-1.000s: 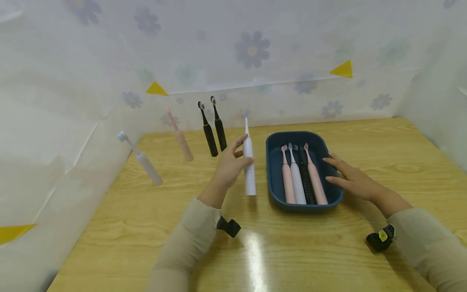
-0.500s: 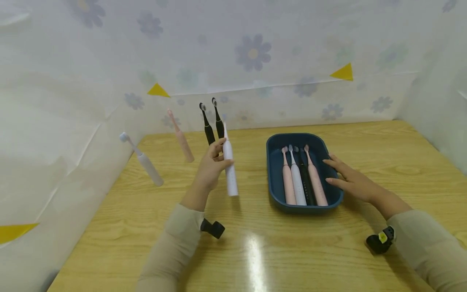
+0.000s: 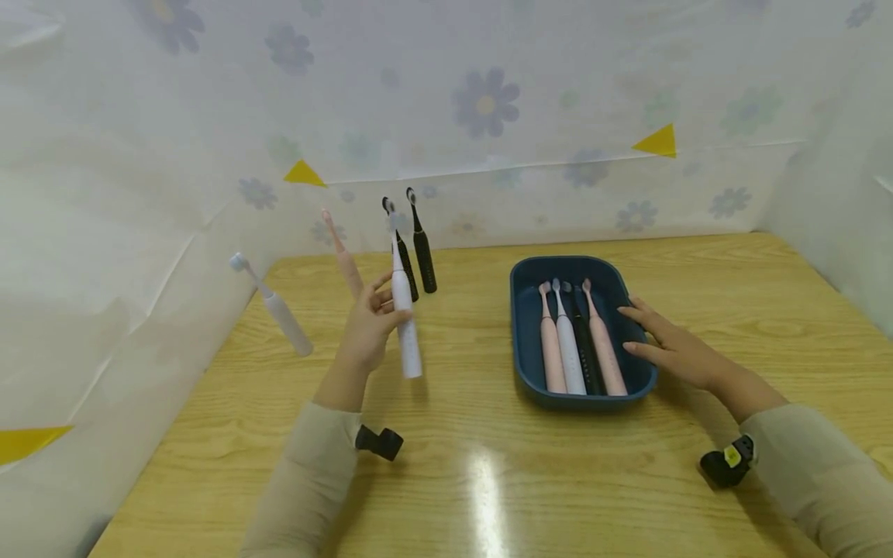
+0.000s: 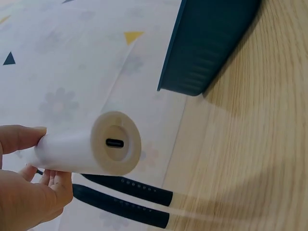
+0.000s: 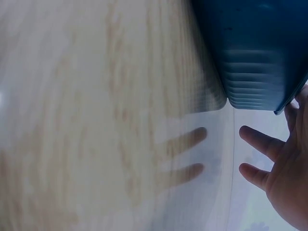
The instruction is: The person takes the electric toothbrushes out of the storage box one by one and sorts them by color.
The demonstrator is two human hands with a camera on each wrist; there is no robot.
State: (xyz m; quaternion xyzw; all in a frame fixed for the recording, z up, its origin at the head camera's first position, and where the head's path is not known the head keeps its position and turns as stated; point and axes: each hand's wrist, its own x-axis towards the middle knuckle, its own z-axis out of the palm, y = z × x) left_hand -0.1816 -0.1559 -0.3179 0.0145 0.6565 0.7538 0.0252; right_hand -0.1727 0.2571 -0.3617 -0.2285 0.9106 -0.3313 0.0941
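In the head view my left hand [image 3: 368, 325] pinches a white electric toothbrush [image 3: 406, 322] by its handle, head up and slightly tilted. The left wrist view shows the base of this white toothbrush [image 4: 115, 143], with a dark charging port in it. Just behind it stand two black electric toothbrushes [image 3: 423, 260], one partly hidden. A pink toothbrush [image 3: 349, 267] is partly covered by my left fingers. My right hand [image 3: 673, 341] rests at the right rim of a dark blue bin [image 3: 523, 372], its fingers spread; the right wrist view shows fingers [image 5: 262, 144] beside the bin's wall.
Inside the bin lie two pink toothbrushes [image 3: 605, 353], a white toothbrush [image 3: 570, 349] and a black toothbrush [image 3: 587, 353], side by side. Another white toothbrush [image 3: 282, 314] stands at the left of the wooden table [image 3: 453, 480]. Flower-patterned sheeting [image 3: 558, 186] closes off the back and sides.
My left hand has carried the white toothbrush leftward, away from the bin, to in front of the black toothbrushes. My right hand has stayed at the bin's rim.
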